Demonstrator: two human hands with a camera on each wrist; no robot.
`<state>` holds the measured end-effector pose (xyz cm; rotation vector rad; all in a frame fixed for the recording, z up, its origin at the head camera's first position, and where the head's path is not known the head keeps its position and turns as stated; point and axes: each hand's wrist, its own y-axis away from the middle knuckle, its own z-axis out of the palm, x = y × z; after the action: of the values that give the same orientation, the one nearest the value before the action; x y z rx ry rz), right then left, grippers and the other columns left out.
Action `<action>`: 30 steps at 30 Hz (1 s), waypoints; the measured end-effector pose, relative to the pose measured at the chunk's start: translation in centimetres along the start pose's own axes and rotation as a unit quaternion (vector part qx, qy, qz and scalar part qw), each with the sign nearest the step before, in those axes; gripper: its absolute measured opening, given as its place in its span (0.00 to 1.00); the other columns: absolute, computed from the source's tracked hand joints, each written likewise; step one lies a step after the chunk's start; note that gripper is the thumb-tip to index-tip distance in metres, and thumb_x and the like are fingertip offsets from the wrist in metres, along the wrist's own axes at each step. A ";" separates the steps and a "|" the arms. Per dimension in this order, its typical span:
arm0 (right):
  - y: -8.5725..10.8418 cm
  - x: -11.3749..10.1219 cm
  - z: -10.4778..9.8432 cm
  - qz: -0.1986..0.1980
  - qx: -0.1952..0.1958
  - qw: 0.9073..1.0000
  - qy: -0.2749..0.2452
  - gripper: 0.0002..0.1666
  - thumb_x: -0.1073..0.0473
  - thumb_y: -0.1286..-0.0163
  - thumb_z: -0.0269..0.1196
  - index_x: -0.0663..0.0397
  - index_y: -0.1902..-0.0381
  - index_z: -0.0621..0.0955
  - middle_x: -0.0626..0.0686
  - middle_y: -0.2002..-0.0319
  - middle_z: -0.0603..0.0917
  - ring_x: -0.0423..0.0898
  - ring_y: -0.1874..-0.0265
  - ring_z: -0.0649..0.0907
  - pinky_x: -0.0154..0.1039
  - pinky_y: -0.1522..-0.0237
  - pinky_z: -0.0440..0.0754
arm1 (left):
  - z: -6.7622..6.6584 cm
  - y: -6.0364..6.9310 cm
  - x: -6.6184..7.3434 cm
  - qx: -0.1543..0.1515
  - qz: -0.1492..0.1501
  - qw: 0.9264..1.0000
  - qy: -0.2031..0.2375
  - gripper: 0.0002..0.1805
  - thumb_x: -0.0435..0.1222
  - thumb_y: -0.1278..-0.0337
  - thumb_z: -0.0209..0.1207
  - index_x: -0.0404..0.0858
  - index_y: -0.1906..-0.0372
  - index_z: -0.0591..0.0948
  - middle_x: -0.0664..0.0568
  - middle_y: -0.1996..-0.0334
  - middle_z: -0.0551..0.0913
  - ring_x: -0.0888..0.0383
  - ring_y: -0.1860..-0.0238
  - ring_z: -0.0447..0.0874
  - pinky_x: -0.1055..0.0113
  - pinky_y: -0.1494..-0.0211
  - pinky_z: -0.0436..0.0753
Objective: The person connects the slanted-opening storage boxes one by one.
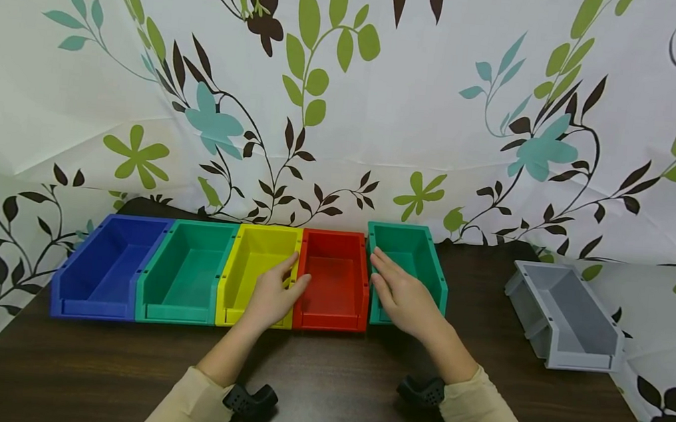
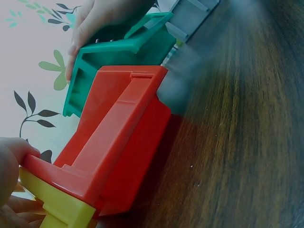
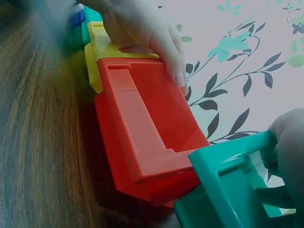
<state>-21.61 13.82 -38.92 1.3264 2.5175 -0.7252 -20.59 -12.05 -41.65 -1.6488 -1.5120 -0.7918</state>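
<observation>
A row of open-front plastic bins stands on the dark table. My left hand (image 1: 272, 294) is at the meeting rims of the yellow bin (image 1: 243, 276) and the red bin (image 1: 333, 284). Its thumb lies over the red rim while its fingers reach into the yellow bin, pinching the two side walls. My right hand (image 1: 405, 299) grips the left rim of the right-hand green bin (image 1: 421, 255), partly hiding that bin's inside. A narrow gap separates this green bin from the red one, and its back edge sits a little farther away.
Left of the yellow bin stand another green bin (image 1: 187, 275) and a blue bin (image 1: 105, 264), side by side. A grey bin (image 1: 582, 316) stands apart, angled, near the right table edge. Behind the table (image 1: 323, 384) hangs a leaf-patterned cloth (image 1: 418, 124).
</observation>
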 end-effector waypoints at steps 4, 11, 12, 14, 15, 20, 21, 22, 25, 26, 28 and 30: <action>0.0 0.0 0.2 0.000 -0.003 1.000 0.005 0.28 0.51 0.25 0.47 0.58 0.32 0.66 0.53 0.30 0.65 0.52 0.33 0.69 0.52 0.37 0.71 | 0.1 0.0 -0.1 0.000 -0.001 1.000 0.001 0.34 0.42 0.38 0.57 0.36 0.30 0.63 0.43 0.31 0.66 0.41 0.37 0.72 0.51 0.45 0.77; 0.1 0.4 0.7 -0.005 0.001 1.000 0.011 0.27 0.52 0.25 0.47 0.59 0.33 0.68 0.54 0.31 0.67 0.51 0.33 0.70 0.51 0.38 0.71 | 0.1 -0.1 -0.2 0.002 -0.001 1.000 -0.003 0.34 0.42 0.38 0.57 0.36 0.30 0.63 0.43 0.31 0.66 0.42 0.37 0.72 0.52 0.44 0.77; 0.1 0.4 0.7 -0.005 0.001 1.000 0.012 0.27 0.52 0.25 0.47 0.59 0.33 0.68 0.54 0.31 0.67 0.51 0.33 0.70 0.51 0.38 0.72 | 0.1 -0.1 -0.2 0.003 -0.001 1.000 -0.002 0.34 0.42 0.38 0.57 0.36 0.30 0.63 0.43 0.32 0.66 0.42 0.37 0.72 0.52 0.44 0.77; 0.1 0.4 0.9 -0.005 0.001 1.000 0.012 0.27 0.52 0.25 0.48 0.59 0.33 0.68 0.54 0.31 0.67 0.51 0.34 0.70 0.51 0.38 0.72 | 0.1 -0.1 -0.1 0.003 -0.005 1.000 -0.001 0.34 0.43 0.38 0.57 0.37 0.30 0.63 0.44 0.32 0.66 0.43 0.36 0.72 0.52 0.44 0.77; 0.2 0.3 0.9 -0.003 -0.001 1.000 0.012 0.27 0.52 0.25 0.48 0.59 0.33 0.68 0.54 0.31 0.67 0.51 0.34 0.70 0.51 0.38 0.72 | 0.1 -0.1 -0.1 0.003 -0.005 1.000 -0.001 0.34 0.43 0.38 0.57 0.37 0.30 0.63 0.44 0.32 0.66 0.43 0.36 0.72 0.52 0.44 0.77; 0.5 0.4 1.3 0.008 -0.018 1.000 0.010 0.28 0.51 0.25 0.47 0.58 0.32 0.66 0.54 0.30 0.65 0.52 0.34 0.70 0.51 0.39 0.73 | 0.1 0.0 0.1 -0.001 -0.007 1.000 -0.004 0.34 0.43 0.38 0.57 0.37 0.30 0.63 0.44 0.31 0.66 0.43 0.36 0.71 0.52 0.43 0.76; 0.6 0.4 1.4 0.010 -0.020 1.000 0.009 0.28 0.51 0.25 0.47 0.58 0.32 0.66 0.54 0.30 0.65 0.52 0.34 0.70 0.51 0.40 0.73 | 0.1 0.0 0.1 -0.002 -0.007 1.000 -0.005 0.34 0.43 0.38 0.57 0.37 0.30 0.63 0.44 0.31 0.66 0.44 0.36 0.71 0.52 0.42 0.76; 0.6 0.5 1.5 0.012 -0.021 1.000 0.009 0.28 0.51 0.25 0.47 0.58 0.32 0.66 0.54 0.30 0.65 0.52 0.34 0.70 0.51 0.40 0.73 | 0.1 0.0 0.1 -0.002 -0.007 1.000 -0.005 0.34 0.44 0.38 0.57 0.37 0.30 0.63 0.44 0.31 0.66 0.44 0.36 0.71 0.52 0.42 0.76; 0.7 0.5 1.6 0.016 -0.018 1.000 0.010 0.28 0.51 0.25 0.47 0.57 0.32 0.67 0.53 0.30 0.65 0.51 0.34 0.70 0.51 0.40 0.74 | 0.1 0.0 0.1 -0.004 -0.005 1.000 -0.006 0.34 0.44 0.38 0.57 0.37 0.30 0.63 0.45 0.31 0.66 0.44 0.36 0.71 0.52 0.42 0.76; 0.8 0.5 1.7 0.016 -0.016 1.000 0.012 0.28 0.51 0.25 0.47 0.57 0.32 0.67 0.53 0.30 0.65 0.51 0.34 0.70 0.51 0.41 0.74 | 0.1 0.0 0.1 -0.004 -0.004 1.000 -0.006 0.34 0.45 0.38 0.57 0.37 0.30 0.63 0.44 0.31 0.66 0.44 0.36 0.71 0.52 0.42 0.76; 0.8 0.5 2.0 0.020 -0.013 0.999 0.021 0.28 0.50 0.25 0.47 0.56 0.32 0.67 0.52 0.30 0.65 0.51 0.34 0.71 0.51 0.43 0.77 | 0.1 0.0 0.0 -0.002 -0.004 1.000 -0.006 0.34 0.45 0.38 0.57 0.37 0.30 0.63 0.44 0.31 0.66 0.43 0.36 0.71 0.52 0.42 0.76; 1.0 0.5 2.3 0.023 -0.012 0.999 0.030 0.28 0.50 0.24 0.46 0.54 0.31 0.66 0.51 0.30 0.65 0.50 0.35 0.72 0.51 0.46 0.79 | 0.1 0.1 -0.1 0.000 -0.003 1.000 -0.003 0.34 0.44 0.38 0.57 0.37 0.30 0.63 0.44 0.32 0.66 0.43 0.36 0.72 0.52 0.42 0.76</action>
<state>-21.20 13.41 -41.42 1.4142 2.5243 -0.6518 -20.56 -12.02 -41.85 -1.6481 -1.5231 -0.7897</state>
